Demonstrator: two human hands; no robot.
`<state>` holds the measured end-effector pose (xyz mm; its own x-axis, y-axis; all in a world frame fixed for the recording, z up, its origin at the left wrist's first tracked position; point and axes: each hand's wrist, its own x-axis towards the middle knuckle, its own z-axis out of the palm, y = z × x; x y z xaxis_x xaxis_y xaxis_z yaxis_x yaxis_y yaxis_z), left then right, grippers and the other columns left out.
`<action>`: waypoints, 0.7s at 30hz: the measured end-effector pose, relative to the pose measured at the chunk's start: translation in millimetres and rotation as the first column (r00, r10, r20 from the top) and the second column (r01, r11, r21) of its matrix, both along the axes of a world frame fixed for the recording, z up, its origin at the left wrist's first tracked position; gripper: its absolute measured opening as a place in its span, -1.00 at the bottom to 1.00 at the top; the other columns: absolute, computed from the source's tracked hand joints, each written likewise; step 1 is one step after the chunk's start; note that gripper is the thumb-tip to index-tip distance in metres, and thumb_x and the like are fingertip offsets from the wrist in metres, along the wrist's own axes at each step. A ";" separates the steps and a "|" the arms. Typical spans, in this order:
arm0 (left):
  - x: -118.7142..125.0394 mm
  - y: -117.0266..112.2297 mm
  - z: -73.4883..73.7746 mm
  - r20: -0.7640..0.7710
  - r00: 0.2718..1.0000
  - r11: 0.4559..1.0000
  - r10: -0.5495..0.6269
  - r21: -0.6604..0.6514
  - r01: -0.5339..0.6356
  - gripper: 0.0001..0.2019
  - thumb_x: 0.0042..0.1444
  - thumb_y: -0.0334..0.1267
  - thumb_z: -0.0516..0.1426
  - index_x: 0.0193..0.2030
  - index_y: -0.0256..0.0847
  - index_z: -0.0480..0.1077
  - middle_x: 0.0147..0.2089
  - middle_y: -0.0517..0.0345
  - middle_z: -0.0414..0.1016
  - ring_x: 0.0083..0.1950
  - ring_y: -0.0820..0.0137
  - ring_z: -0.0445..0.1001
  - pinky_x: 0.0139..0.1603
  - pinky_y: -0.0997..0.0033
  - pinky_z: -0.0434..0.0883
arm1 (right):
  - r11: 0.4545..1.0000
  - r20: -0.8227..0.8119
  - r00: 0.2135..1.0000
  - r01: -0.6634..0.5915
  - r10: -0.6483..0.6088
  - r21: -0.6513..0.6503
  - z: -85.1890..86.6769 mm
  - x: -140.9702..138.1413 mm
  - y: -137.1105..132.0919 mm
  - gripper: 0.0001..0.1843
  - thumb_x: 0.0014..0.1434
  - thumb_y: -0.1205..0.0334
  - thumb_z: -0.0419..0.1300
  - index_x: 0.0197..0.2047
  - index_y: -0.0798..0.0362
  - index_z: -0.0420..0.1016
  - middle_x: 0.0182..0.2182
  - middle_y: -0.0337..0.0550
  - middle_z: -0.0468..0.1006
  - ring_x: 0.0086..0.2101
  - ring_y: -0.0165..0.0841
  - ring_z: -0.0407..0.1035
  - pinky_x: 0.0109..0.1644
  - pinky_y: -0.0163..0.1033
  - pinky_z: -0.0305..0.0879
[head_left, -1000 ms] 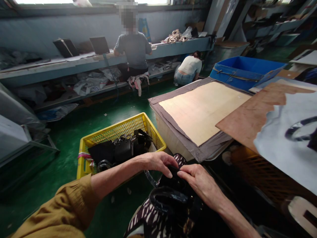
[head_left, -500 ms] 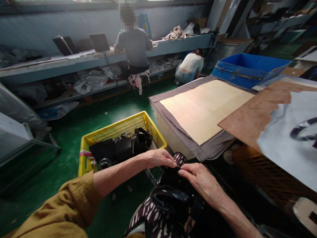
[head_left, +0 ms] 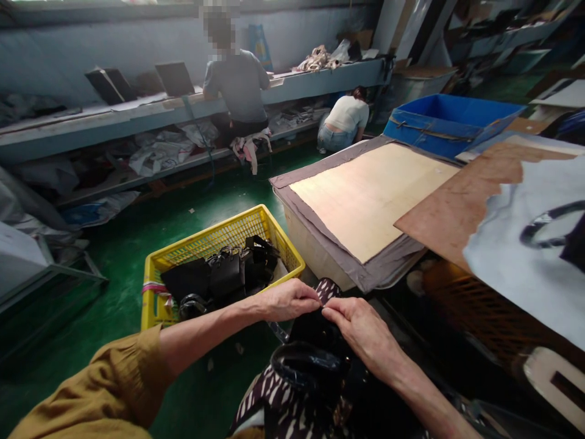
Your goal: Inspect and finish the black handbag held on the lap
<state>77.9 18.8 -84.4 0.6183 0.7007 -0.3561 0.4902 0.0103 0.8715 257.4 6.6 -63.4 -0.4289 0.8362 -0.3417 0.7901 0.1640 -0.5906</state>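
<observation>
The black bag [head_left: 307, 332] looks smooth and mostly matt, while its curved black handle [head_left: 280, 364] is glossy, with highlights like clear plastic wrap; gold-toned fittings [head_left: 339, 411] gleam like metal. The open-lattice yellow basket [head_left: 219, 236] is smooth plastic with a soft sheen. The mustard-brown sleeve [head_left: 123, 375] is matt, creased cloth. The green floor [head_left: 214, 204] is smooth and glossy. A pale rectangular sheet [head_left: 365, 195], matt and wood-like, lies on rumpled grey cloth [head_left: 377, 274]; the brown board [head_left: 450, 213] looks like scuffed wood.
</observation>
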 end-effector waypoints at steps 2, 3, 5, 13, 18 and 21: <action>2.6 2.2 0.2 -0.003 1.000 0.999 -0.027 0.016 0.027 -0.69 0.05 -0.08 0.08 -0.24 -0.30 0.43 -0.49 0.30 0.22 -0.46 0.55 0.12 -0.50 0.59 0.07 | 1.000 -0.019 1.000 0.013 -0.013 -0.005 -0.4 1.0 0.5 -0.67 0.17 0.16 -0.04 -0.55 0.01 0.38 -0.56 -0.27 0.45 -0.47 -0.41 0.30 -0.43 -0.36 0.03; 4.0 3.5 -0.6 -0.008 0.999 0.999 -0.032 0.026 0.032 -0.71 0.02 -0.08 0.11 -0.27 -0.30 0.44 -0.51 0.31 0.20 -0.47 0.55 0.11 -0.51 0.59 0.06 | 1.000 -0.032 0.999 0.004 -0.004 -0.013 -0.9 3.3 1.3 -0.67 0.17 0.15 -0.05 -0.54 0.00 0.39 -0.56 -0.27 0.45 -0.47 -0.41 0.30 -0.43 -0.36 0.03; 6.4 6.0 -3.5 -0.016 1.000 1.000 -0.015 0.022 0.016 -0.73 0.00 -0.10 0.12 -0.39 -0.32 0.44 -0.57 0.32 0.13 -0.50 0.56 0.06 -0.54 0.57 0.03 | 0.999 -0.040 0.999 -0.039 0.038 -0.020 -2.2 12.6 3.2 -0.64 0.18 0.12 -0.07 -0.55 0.01 0.38 -0.57 -0.28 0.42 -0.49 -0.42 0.27 -0.44 -0.35 0.02; 2.2 16.2 -14.2 0.041 0.999 0.985 0.010 -0.170 -0.002 -0.73 0.00 -0.12 0.12 -0.37 -0.33 0.46 -0.56 0.31 0.24 -0.52 0.56 0.16 -0.53 0.60 0.12 | 0.994 0.040 0.998 -0.044 0.049 -0.102 -0.8 70.9 0.4 -0.65 0.18 0.08 -0.07 -0.55 0.02 0.32 -0.57 -0.29 0.41 -0.47 -0.39 0.28 -0.41 -0.32 0.05; 16.4 25.4 0.0 0.024 0.996 0.996 -0.087 0.020 0.086 -0.76 -0.04 -0.26 0.17 -0.20 -0.25 0.45 -0.41 0.28 0.40 -0.40 0.53 0.30 -0.44 0.63 0.20 | 0.997 0.052 0.998 -0.028 0.032 -0.073 3.3 70.8 -0.4 -0.62 0.18 0.09 -0.08 -0.58 0.02 0.31 -0.60 -0.29 0.40 -0.49 -0.40 0.27 -0.42 -0.32 0.05; 34.0 26.0 8.7 -0.116 0.975 0.954 -0.191 0.213 0.212 -0.83 -0.02 -0.23 0.17 -0.28 -0.21 0.47 -0.47 0.28 0.40 -0.45 0.53 0.30 -0.47 0.62 0.18 | 0.998 0.069 0.996 -0.060 0.061 -0.018 5.8 61.6 2.6 -0.62 0.18 0.09 -0.06 -0.59 0.02 0.32 -0.61 -0.29 0.41 -0.50 -0.40 0.28 -0.42 -0.31 0.04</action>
